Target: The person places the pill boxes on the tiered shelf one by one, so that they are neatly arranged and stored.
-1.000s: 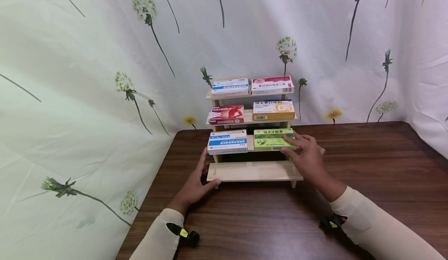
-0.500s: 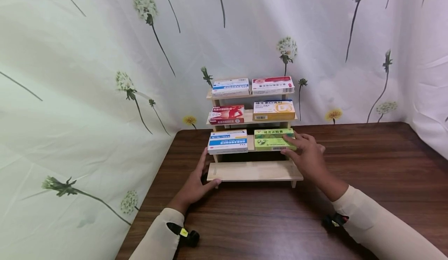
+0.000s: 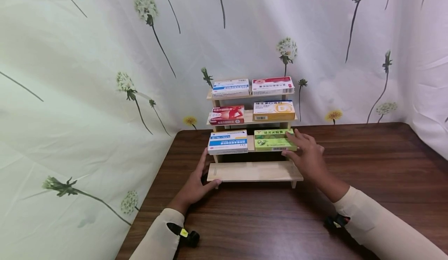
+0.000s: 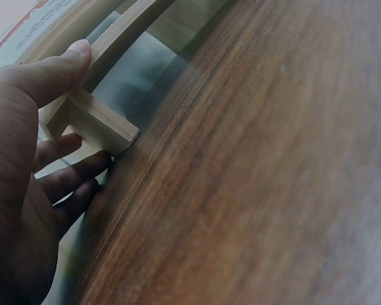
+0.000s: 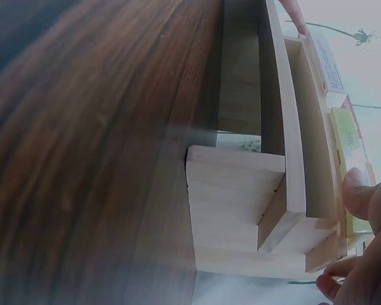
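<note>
A tiered wooden stand (image 3: 253,171) bears medicine boxes on its upper three shelves. My left hand (image 3: 192,188) holds the stand's lower left corner. Its thumb lies on the bottom shelf's front edge, and in the left wrist view the fingers (image 4: 76,175) reach around the leg's outer side. My right hand (image 3: 308,157) is at the right end of a green medicine box (image 3: 271,140). It holds that end with the thumb at the front and a finger on top; the thumb also shows against the box in the right wrist view. Other right fingers are partly hidden.
Beside the green box lies a blue-and-white box (image 3: 227,142). Higher up are a red box (image 3: 227,114), a yellow-and-white box (image 3: 274,110), another blue-and-white box (image 3: 230,87) and a red-and-white box (image 3: 273,85). A flowered cloth (image 3: 245,38) hangs behind the dark wooden table (image 3: 245,221).
My right hand has shifted slightly to the right, its fingertips now nearer the green box's right end. The left hand, stand and boxes look the same.
</note>
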A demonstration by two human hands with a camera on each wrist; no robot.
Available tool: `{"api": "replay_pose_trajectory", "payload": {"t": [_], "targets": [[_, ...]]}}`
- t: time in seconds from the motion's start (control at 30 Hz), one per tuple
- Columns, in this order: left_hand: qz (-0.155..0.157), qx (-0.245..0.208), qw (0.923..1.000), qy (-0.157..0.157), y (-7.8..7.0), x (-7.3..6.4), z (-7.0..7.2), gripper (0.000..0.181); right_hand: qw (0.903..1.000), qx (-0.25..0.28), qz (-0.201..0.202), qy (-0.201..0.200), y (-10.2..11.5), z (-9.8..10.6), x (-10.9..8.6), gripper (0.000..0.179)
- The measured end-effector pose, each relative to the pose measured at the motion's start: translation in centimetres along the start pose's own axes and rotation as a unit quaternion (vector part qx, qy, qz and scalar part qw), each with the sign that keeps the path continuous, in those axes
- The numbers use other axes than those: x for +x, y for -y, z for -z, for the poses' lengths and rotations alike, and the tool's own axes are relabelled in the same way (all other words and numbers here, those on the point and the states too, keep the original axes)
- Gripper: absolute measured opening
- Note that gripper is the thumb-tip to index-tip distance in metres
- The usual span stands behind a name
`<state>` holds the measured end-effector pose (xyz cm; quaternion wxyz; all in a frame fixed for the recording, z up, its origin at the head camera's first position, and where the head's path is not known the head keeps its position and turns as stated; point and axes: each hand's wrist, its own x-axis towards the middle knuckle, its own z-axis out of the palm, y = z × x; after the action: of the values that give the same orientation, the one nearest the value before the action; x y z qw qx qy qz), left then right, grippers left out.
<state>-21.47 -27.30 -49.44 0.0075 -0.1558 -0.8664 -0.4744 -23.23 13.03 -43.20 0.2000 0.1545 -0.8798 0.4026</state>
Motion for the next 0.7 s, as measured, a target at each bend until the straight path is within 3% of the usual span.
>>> {"api": "replay_pose_trajectory", "payload": {"t": [0.5,0.7], "targets": [[-0.010,0.003,0.9999,-0.002,0.17,-0.01,0.28,0.116,0.9972,-0.003,0.043,-0.061,-0.65,0.18,-0.43,0.068],[-0.024,-0.011,0.9996,-0.009,0.58,-0.23,0.26,0.118,0.9966,-0.015,0.043,-0.069,-0.84,0.50,-0.73,0.070]]}}
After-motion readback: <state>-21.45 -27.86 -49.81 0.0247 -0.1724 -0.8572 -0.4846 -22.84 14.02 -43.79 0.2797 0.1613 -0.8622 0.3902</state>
